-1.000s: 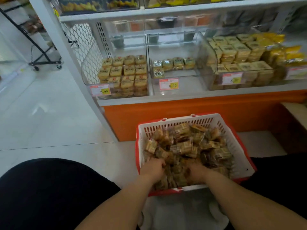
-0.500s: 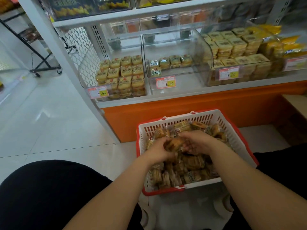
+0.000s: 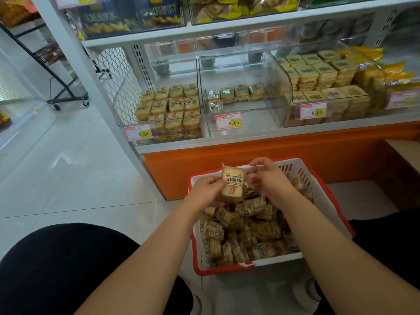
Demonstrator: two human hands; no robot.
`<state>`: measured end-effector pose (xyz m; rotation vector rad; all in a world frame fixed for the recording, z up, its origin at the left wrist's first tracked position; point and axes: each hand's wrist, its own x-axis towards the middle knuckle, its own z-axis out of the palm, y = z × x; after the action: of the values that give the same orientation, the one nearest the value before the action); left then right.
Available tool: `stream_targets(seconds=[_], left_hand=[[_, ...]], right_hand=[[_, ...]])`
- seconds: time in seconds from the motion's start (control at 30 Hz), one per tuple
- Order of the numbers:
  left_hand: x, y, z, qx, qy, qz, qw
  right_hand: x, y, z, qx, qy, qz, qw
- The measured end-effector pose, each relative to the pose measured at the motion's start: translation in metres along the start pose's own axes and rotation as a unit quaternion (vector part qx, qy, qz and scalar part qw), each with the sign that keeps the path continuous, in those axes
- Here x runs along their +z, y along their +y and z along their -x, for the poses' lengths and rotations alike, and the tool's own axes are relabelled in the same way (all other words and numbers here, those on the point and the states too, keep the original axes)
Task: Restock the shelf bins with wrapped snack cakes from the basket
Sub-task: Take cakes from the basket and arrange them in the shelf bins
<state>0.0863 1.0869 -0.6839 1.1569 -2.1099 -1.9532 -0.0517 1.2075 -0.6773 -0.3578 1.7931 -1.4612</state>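
Stage: early in the restock, by the look of it; one cake lifted, nothing on its way to a bin yet.
Basket: white slatted plastic basket with red rim (image 3: 319,202), lower centre of frame on the floor, below the orange shelf base (image 3: 272,153). Holds a deep heap of brown clear-wrapped snack cakes (image 3: 247,228); plenty left to move.
Held item: one pale yellow square cake in clear wrapper with dark print (image 3: 232,182), raised above the basket's far left corner, label facing the camera.
Left hand: left hand (image 3: 205,190) pinches the held cake at its left edge, fingers curled on the wrapper.
Right hand: right hand (image 3: 269,178) close beside the cake's right edge, fingers bent on a crinkly wrapper; whether that is the same cake or a second one, cannot tell.
Hands together: near each other, both over the basket's far end.
Left bin: clear acrylic bin with wire-mesh side (image 3: 127,98), centre left, stacked with yellow-label cakes (image 3: 169,108); looks close to full.
Middle bin: clear curved-front acrylic bin (image 3: 279,96), centre; only a short row of green-label cakes (image 3: 236,93) at the back, floor mostly bare. Probably the neediest.
Right bin: clear bin at right (image 3: 377,87) piled high with tan square packs (image 3: 318,73); seems full.
Left to do: carry cakes up to the matching bin, repeat until the basket runs down.
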Motion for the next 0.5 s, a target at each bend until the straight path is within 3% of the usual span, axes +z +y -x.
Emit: stream_targets(seconds=[0.1,0.2,0.27,0.37,0.5], left_hand=[[-0.006,0.025,0.004,0.027,-0.006,-0.089,0.996],[-0.018,0.051,0.003,0.041,-0.038,-0.173,0.983],[-0.029,0.064,0.002,0.036,-0.032,-0.147,0.988],[-0.042,0.075,-0.001,0.002,-0.029,-0.005,1.0],[-0.051,0.084,-0.01,0.017,-0.02,-0.014,1.0]], right_hand=[[0.005,-0.011,0.007,-0.145,-0.056,0.214,0.964],[0.013,-0.017,0.012,-0.173,-0.141,0.27,0.937],[0.018,-0.019,0.013,-0.172,-0.115,0.279,0.938],[0.027,-0.023,0.02,-0.159,-0.037,0.245,0.956],[0.046,-0.03,0.027,-0.147,0.0,0.253,0.956]])
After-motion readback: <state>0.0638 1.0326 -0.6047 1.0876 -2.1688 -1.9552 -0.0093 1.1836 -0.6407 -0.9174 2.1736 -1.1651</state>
